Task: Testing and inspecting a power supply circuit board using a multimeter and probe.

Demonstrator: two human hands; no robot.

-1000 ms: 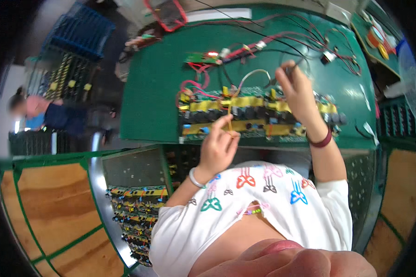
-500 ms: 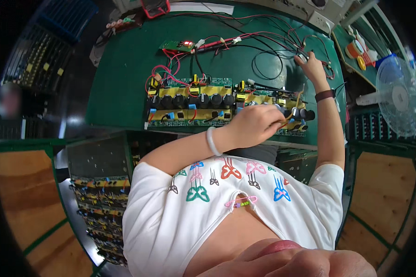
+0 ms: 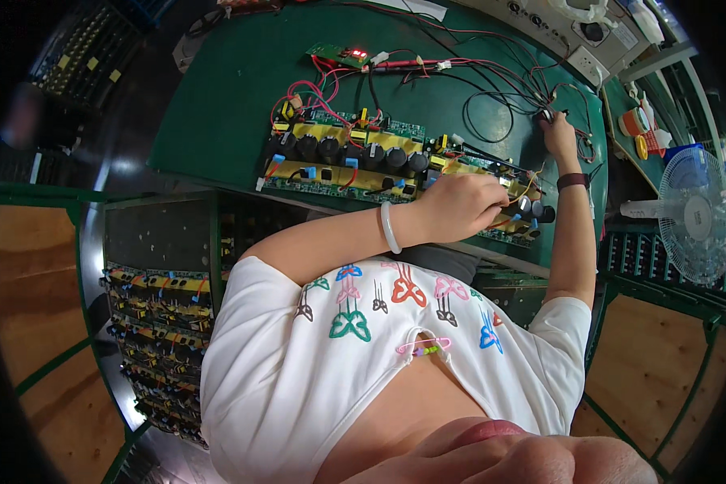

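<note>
My left hand, with a white bracelet at its wrist, is closed over the right-hand circuit board. Its fingertips meet at a thin yellowish wire; what they pinch is mostly hidden. Farther off to the right, my right hand, a dark band round its wrist, is closed on a small dark item among the cables, too covered to name. Left of my left hand lies a second circuit board, bearing black capacitors and yellow parts. Red and black wires link it with a small green display board with lit red digits.
Black and red cables loop over the green table. Beyond the right edge stands a clear-bladed fan. A grey instrument panel and a white socket are at the back. Stacked circuit boards fill a rack at lower left.
The whole view has shifted and tilted a little. My right hand's fingers have drawn together round the small dark item. My left hand stays over the same board.
</note>
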